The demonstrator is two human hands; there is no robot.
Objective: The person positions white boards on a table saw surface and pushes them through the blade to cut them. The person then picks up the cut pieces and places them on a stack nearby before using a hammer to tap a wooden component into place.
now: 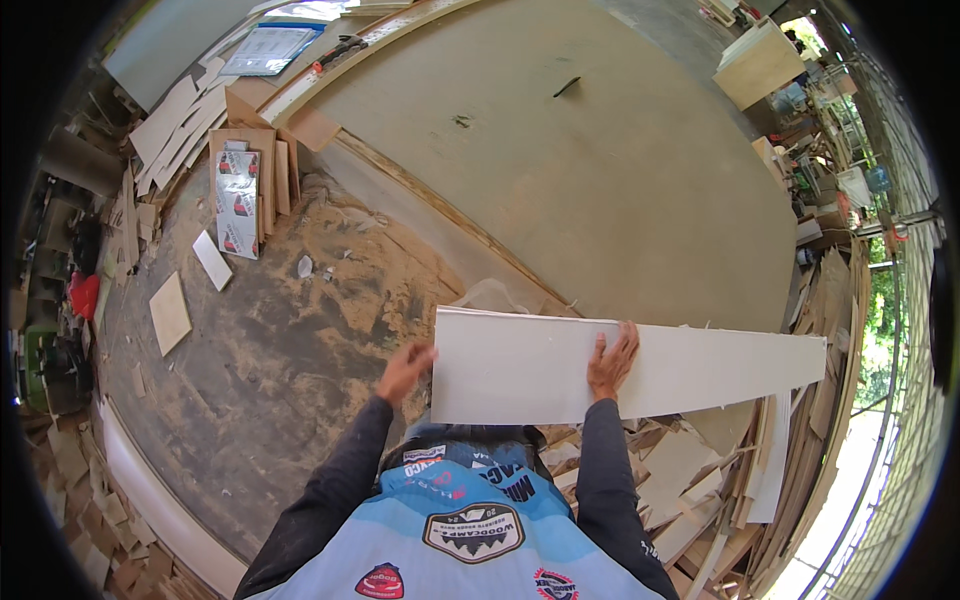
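Your right hand [612,362] lies open on the long, white, rectangular board [510,365] spanning before your waist. Your left hand [402,374], loosely curled, is at its left edge; grip cannot be determined.

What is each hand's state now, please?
Left hand: at the left end of the white board; grip unclear.
Right hand: open, resting on that board.
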